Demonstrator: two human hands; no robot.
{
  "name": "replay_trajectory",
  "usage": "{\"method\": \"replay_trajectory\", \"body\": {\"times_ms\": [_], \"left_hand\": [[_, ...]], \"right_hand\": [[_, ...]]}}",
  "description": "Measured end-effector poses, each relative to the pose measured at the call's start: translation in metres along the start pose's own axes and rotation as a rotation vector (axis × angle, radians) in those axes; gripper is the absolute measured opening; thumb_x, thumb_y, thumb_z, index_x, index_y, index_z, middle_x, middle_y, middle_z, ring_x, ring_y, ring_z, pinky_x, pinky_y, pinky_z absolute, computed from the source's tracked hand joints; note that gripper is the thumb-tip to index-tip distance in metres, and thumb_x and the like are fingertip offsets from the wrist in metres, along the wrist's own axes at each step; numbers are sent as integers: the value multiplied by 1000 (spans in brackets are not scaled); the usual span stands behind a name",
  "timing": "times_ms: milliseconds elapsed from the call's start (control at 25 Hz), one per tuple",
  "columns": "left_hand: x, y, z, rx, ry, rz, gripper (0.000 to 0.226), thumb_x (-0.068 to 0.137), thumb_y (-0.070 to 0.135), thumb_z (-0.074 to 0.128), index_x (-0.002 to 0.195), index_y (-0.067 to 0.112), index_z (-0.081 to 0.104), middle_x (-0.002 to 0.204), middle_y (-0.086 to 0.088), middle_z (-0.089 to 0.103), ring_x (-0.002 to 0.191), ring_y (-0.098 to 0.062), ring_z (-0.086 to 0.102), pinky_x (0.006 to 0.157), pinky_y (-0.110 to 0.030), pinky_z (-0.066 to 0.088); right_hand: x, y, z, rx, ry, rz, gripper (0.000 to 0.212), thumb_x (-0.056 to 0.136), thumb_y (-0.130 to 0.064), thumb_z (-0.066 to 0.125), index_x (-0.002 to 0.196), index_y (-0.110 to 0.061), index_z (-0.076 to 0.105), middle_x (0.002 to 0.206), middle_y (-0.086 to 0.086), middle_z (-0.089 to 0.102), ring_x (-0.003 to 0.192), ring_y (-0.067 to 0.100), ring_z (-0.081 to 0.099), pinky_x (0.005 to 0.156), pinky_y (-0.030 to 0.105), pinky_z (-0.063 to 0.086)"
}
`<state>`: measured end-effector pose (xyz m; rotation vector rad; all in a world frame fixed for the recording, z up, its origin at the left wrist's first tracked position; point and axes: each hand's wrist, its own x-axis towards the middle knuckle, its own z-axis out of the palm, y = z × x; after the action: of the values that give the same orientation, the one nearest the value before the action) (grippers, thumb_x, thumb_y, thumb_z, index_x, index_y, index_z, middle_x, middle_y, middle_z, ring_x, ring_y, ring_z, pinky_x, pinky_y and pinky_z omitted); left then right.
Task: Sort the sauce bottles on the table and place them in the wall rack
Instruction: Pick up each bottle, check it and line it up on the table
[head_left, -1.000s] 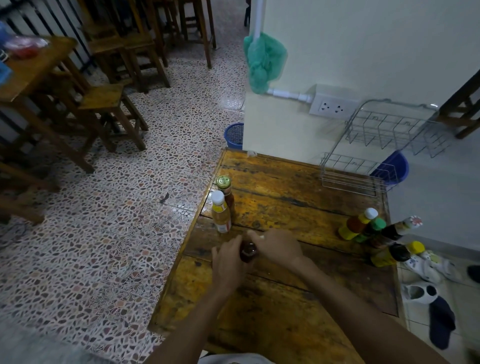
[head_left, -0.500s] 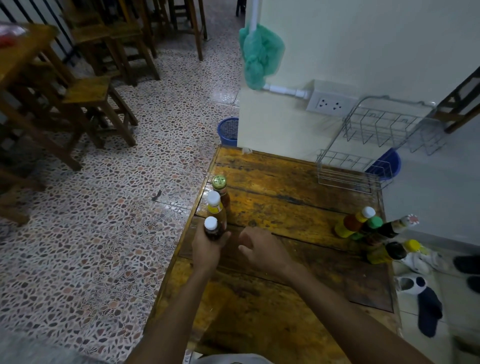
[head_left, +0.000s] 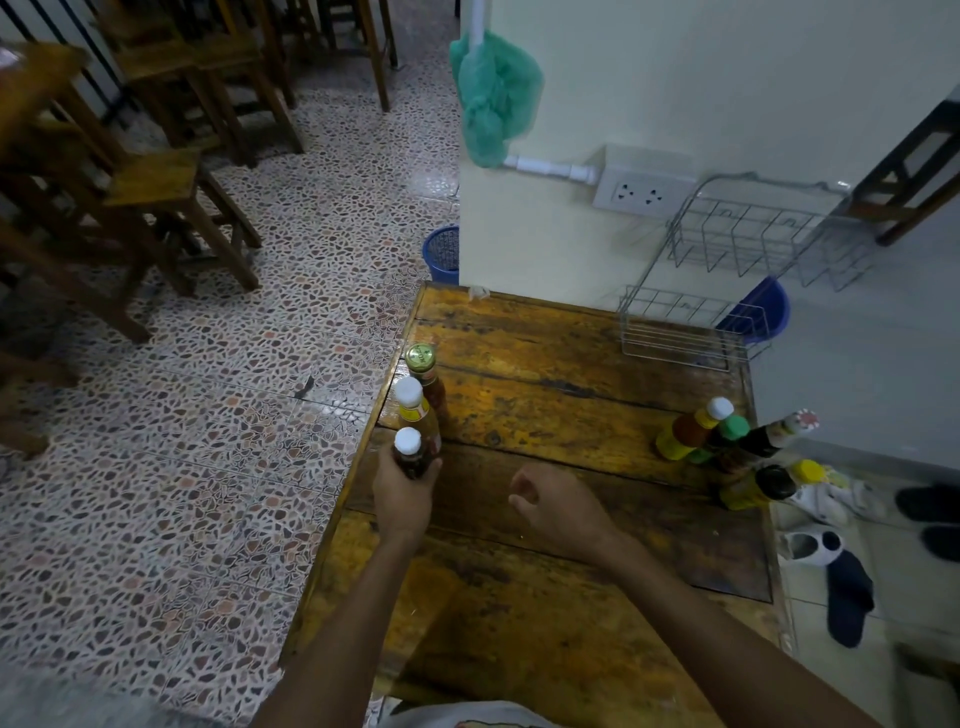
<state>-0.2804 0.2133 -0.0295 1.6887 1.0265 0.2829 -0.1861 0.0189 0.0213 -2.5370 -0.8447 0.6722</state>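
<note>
My left hand (head_left: 404, 494) grips a small dark bottle with a white cap (head_left: 409, 451) at the left edge of the wooden table (head_left: 545, 519). Right behind it stand an orange white-capped bottle (head_left: 415, 413) and a gold-capped bottle (head_left: 425, 370), in a row. My right hand (head_left: 558, 506) hovers over the table's middle, fingers loosely curled, holding nothing. A cluster of several sauce bottles (head_left: 727, 447) stands at the right edge. The two-tier wire wall rack (head_left: 727, 280) hangs on the wall above the table's far right corner, with nothing in it.
A wall socket (head_left: 641, 192) and a white pipe with a green bag (head_left: 493, 98) are on the wall. Blue bins (head_left: 441, 254) sit on the floor at both far corners. Wooden stools (head_left: 171, 192) stand left; shoes (head_left: 831, 545) lie right.
My left hand carried the small dark bottle from the table's middle to the left edge, just in front of the two standing bottles. My right hand let go of it and drew back.
</note>
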Motion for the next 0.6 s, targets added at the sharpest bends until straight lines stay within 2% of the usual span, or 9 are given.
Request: {"method": "replay_trajectory", "body": {"times_ms": [120, 240, 280, 320, 360, 400, 480, 520, 600], "left_hand": [[0, 3, -4, -4, -6, -15, 61, 87, 13, 80, 139, 13, 48, 137, -11, 60, 128, -32, 56, 106, -56, 47], [6, -7, -4, -5, -17, -32, 75, 75, 17, 91, 137, 14, 49, 133, -5, 62, 125, -27, 57, 103, -49, 49], [15, -32, 1, -1, -10, -59, 84, 65, 31, 96, 134, 13, 52, 129, -4, 65, 122, -25, 60, 99, -48, 51], [22, -53, 8, 42, -7, -122, 98, 53, 54, 97, 130, 10, 55, 124, -5, 67, 118, -27, 64, 95, -48, 55], [20, -64, 14, 126, 17, -196, 112, 42, 74, 90, 127, 9, 57, 121, -8, 67, 114, -31, 67, 91, -51, 58], [7, -62, 22, 218, 27, -261, 115, 43, 80, 85, 127, 7, 56, 123, -12, 65, 113, -35, 66, 89, -53, 59], [-41, -35, 46, 404, 9, -315, 92, 72, 58, 84, 137, 5, 47, 135, -21, 54, 120, -41, 59, 96, -52, 54], [-67, -18, 62, 505, -12, -247, 82, 81, 47, 80, 141, 6, 43, 138, -20, 51, 122, -40, 56, 97, -51, 53], [-109, 7, 102, 536, -164, -46, 69, 89, 40, 75, 143, 10, 43, 138, -14, 51, 122, -33, 56, 96, -46, 53]], "right_hand": [[-10, 17, -9, 2, -17, 12, 18, 99, -39, 60, 111, -25, 65, 107, -8, 63, 98, 11, 60, 82, 34, 55], [-25, 34, -19, 15, 1, 37, 16, 99, -39, 60, 108, -27, 64, 106, -9, 63, 97, 10, 60, 82, 35, 56], [-31, 40, -24, 16, 9, 42, 15, 99, -39, 60, 108, -27, 64, 106, -9, 62, 96, 10, 59, 81, 34, 56], [-39, 47, -29, 13, 23, 44, 15, 100, -39, 60, 108, -27, 63, 106, -9, 62, 95, 10, 59, 79, 33, 55], [-46, 54, -36, 4, 39, 46, 15, 100, -39, 60, 108, -27, 63, 106, -8, 62, 95, 10, 59, 78, 33, 55], [-55, 62, -44, -5, 63, 47, 14, 99, -39, 60, 108, -27, 62, 106, -8, 62, 93, 10, 59, 76, 32, 55], [-70, 81, -63, -20, 123, 47, 12, 98, -38, 60, 104, -29, 61, 102, -9, 63, 90, 9, 59, 71, 30, 54], [-78, 91, -75, -30, 158, 50, 10, 98, -39, 60, 102, -29, 60, 100, -9, 63, 88, 10, 59, 68, 31, 53], [-92, 114, -100, -125, 275, 42, 10, 98, -38, 57, 98, -28, 57, 95, -7, 60, 85, 13, 58, 63, 32, 52]]}}
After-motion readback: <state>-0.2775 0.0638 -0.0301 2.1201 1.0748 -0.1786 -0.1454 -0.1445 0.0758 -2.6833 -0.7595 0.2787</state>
